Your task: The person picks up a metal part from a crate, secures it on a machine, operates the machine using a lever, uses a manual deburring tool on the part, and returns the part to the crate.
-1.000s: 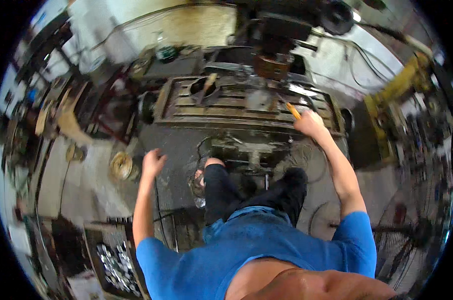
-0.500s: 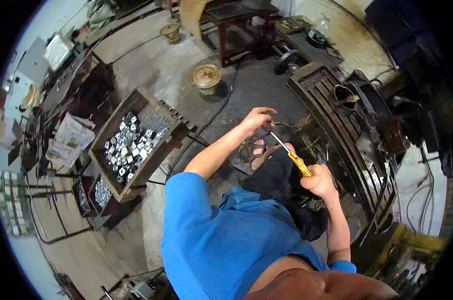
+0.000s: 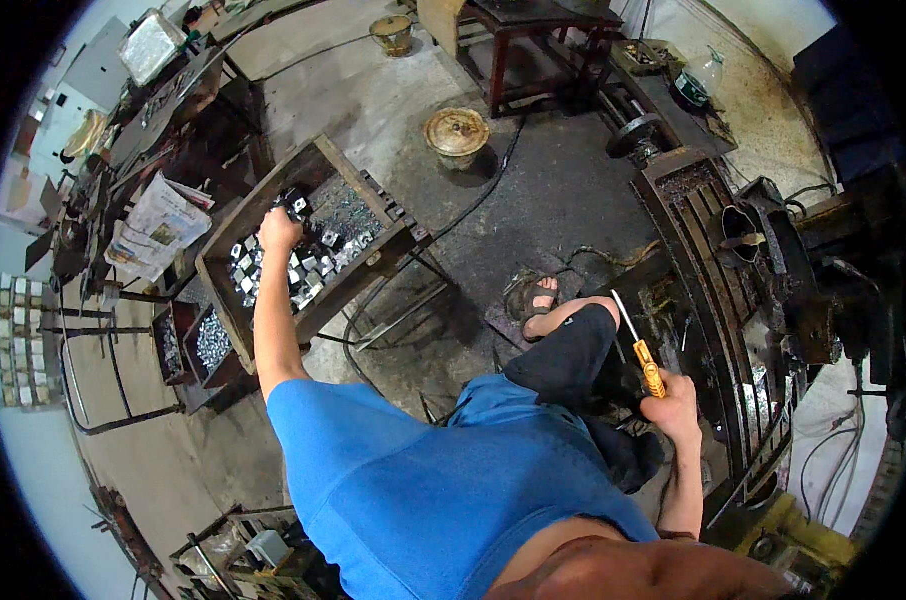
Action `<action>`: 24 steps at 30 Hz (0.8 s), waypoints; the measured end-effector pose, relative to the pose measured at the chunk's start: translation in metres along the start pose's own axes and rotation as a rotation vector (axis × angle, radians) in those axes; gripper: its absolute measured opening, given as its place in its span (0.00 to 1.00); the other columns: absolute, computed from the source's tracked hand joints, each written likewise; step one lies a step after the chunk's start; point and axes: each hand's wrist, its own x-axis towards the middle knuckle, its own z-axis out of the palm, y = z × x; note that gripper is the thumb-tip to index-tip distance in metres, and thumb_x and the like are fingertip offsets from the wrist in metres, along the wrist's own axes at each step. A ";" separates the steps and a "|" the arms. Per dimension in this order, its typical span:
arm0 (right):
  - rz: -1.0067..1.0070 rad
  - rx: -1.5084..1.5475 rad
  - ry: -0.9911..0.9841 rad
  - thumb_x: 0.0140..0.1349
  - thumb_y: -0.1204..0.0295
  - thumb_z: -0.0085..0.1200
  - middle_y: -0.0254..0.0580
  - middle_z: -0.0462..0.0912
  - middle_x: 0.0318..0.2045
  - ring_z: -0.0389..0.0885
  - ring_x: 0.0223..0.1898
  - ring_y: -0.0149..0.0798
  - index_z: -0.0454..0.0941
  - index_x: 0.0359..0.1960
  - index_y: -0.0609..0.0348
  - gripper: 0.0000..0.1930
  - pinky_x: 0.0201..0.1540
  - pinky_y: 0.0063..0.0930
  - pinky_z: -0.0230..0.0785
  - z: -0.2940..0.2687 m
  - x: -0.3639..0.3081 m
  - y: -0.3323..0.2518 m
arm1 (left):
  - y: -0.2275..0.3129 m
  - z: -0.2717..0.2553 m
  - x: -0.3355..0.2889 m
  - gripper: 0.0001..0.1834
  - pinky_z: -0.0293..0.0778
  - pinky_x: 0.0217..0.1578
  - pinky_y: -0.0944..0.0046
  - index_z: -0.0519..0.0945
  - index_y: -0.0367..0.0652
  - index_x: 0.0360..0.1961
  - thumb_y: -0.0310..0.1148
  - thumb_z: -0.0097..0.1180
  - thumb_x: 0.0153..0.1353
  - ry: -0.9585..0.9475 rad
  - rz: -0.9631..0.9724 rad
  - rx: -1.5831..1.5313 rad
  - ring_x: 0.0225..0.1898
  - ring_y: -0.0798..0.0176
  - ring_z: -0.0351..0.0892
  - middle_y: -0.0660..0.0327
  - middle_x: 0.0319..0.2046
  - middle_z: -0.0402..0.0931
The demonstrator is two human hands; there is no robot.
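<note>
My right hand [image 3: 673, 402] is wrapped round the yellow handle of a screwdriver [image 3: 646, 360], whose bare metal shaft points up and away, beside my dark-clothed leg. On the left, my left arm stretches out over a wooden tray [image 3: 235, 330] heaped with small, shiny, block-like metal pieces [image 3: 308, 275]. Over the far left part of that heap is my left hand [image 3: 280, 231], knuckles up. Its fingertips are hidden, so any piece in them does not show.
A slatted metal machine bed [image 3: 698, 225] runs along my right side. Ahead on the floor stands a round lidded pot [image 3: 457, 138], with a cable beside it. Small bins [image 3: 213, 340] of metal bits sit below the tray, and newspaper [image 3: 158, 230] lies left of it.
My left hand has gone from near the screwdriver's tip to the metal pieces in the tray. The screwdriver stays in my right hand, now nearer my right side. The view has shifted.
</note>
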 end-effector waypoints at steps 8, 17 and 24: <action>-0.061 0.054 0.034 0.31 0.65 0.51 0.58 0.74 0.21 0.74 0.27 0.58 0.76 0.34 0.60 0.22 0.31 0.43 0.66 0.005 0.005 -0.016 | 0.032 0.007 -0.011 0.14 0.74 0.38 0.56 0.79 0.43 0.34 0.32 0.57 0.42 -0.019 0.090 0.281 0.40 0.52 0.77 0.51 0.41 0.72; -0.130 0.023 0.053 0.31 0.64 0.52 0.58 0.75 0.21 0.74 0.27 0.58 0.76 0.29 0.60 0.19 0.32 0.44 0.68 0.007 -0.004 -0.015 | 0.063 -0.027 -0.014 0.17 0.72 0.35 0.60 0.78 0.34 0.34 0.33 0.59 0.42 0.221 0.207 -0.531 0.33 0.54 0.79 0.51 0.28 0.79; -0.293 0.088 0.132 0.32 0.65 0.52 0.57 0.76 0.20 0.76 0.26 0.57 0.76 0.22 0.61 0.14 0.32 0.43 0.69 0.002 0.047 -0.073 | 0.248 -0.078 -0.089 0.15 0.73 0.32 0.66 0.74 0.33 0.39 0.25 0.53 0.47 -0.490 0.525 -1.391 0.28 0.63 0.76 0.57 0.31 0.76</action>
